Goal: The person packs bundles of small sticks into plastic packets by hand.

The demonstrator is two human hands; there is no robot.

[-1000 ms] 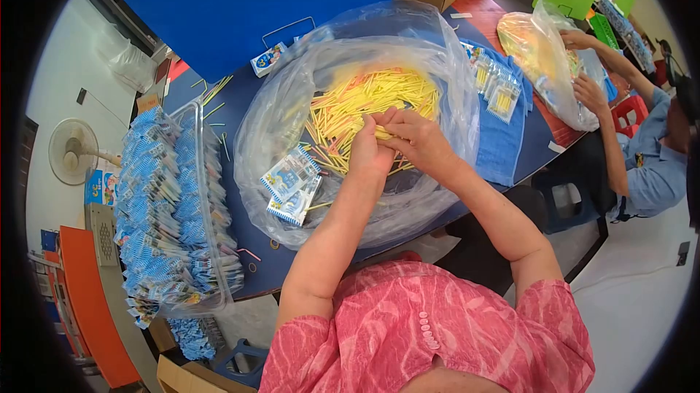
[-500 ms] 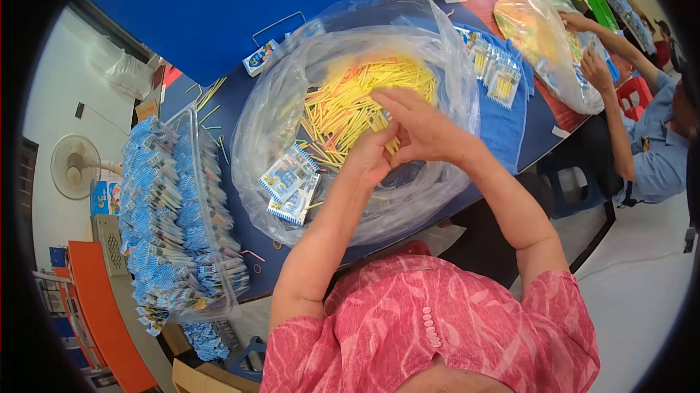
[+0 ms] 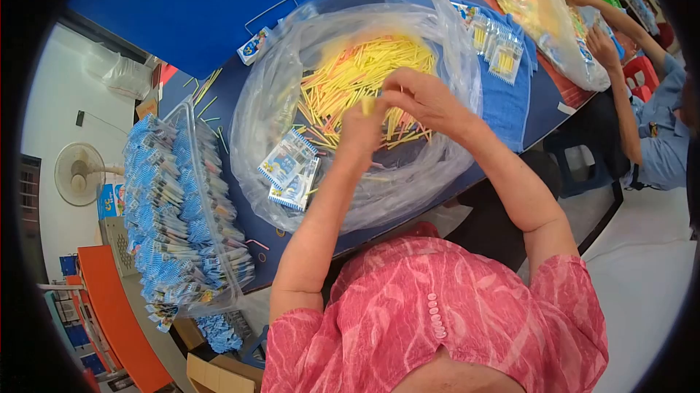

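A large clear plastic bag (image 3: 255, 112) lies open on the blue table, with a heap of thin yellow and orange sticks (image 3: 350, 76) inside. Over the heap, my left hand (image 3: 362, 129) is closed round a small bundle of yellow sticks (image 3: 369, 105), slightly blurred. Close beside it on the right, my right hand (image 3: 426, 101) has its fingers bent and pinched together over the sticks; what they hold, if anything, is too small to make out. Blue-and-white printed packets (image 3: 289, 162) lie at the bag's lower left part.
A clear bin (image 3: 211, 225) packed with blue packets stands at the left. Filled packets (image 3: 503, 57) lie on a blue cloth (image 3: 503, 112) at the right. Beyond, a co-worker's hands (image 3: 599, 47) are at another plastic bag (image 3: 554, 36). A blue panel (image 3: 219, 6) stands behind.
My hands were together round the sticks and have moved slightly apart. The yellow bundle now shows in my left hand. The whole view has shifted, with the table higher in it.
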